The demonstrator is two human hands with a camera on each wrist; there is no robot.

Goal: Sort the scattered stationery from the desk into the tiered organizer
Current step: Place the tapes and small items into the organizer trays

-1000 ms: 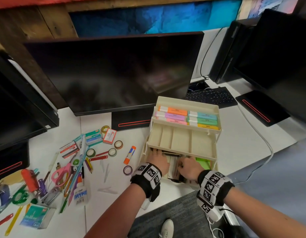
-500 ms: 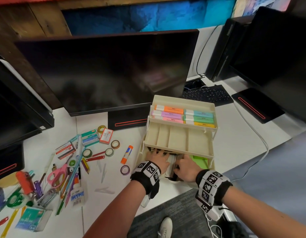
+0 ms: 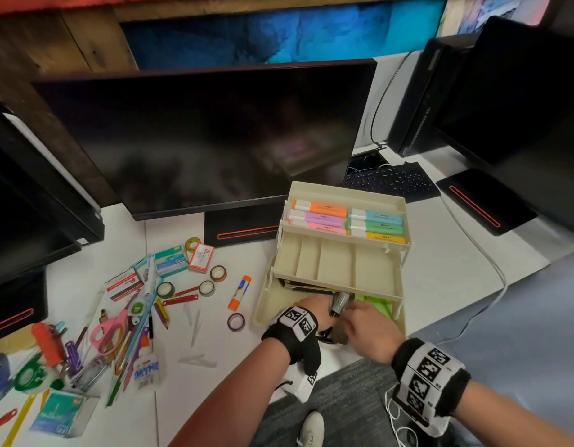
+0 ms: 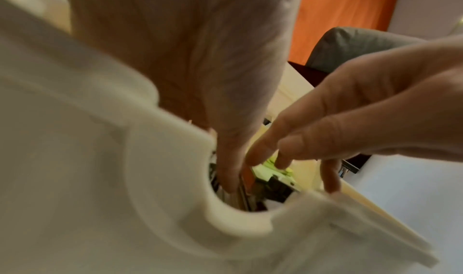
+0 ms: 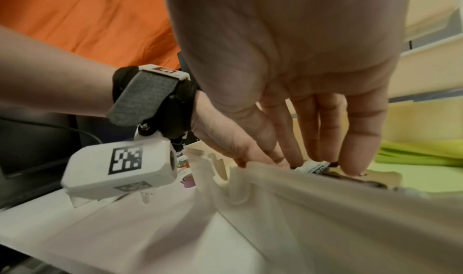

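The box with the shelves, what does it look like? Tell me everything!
The tiered organizer is cream plastic with three stepped trays, standing on the white desk before a dark monitor. The top tray holds six pastel highlighters lying flat. The middle tray has empty divided slots. Both hands, left hand and right hand, reach into the bottom tray.

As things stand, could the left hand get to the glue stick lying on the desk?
Probably yes. The glue stick lies in the open on the desk just left of the organizer, with nothing on it. The left hand is busy in the bottom tier and would have to pull out first.
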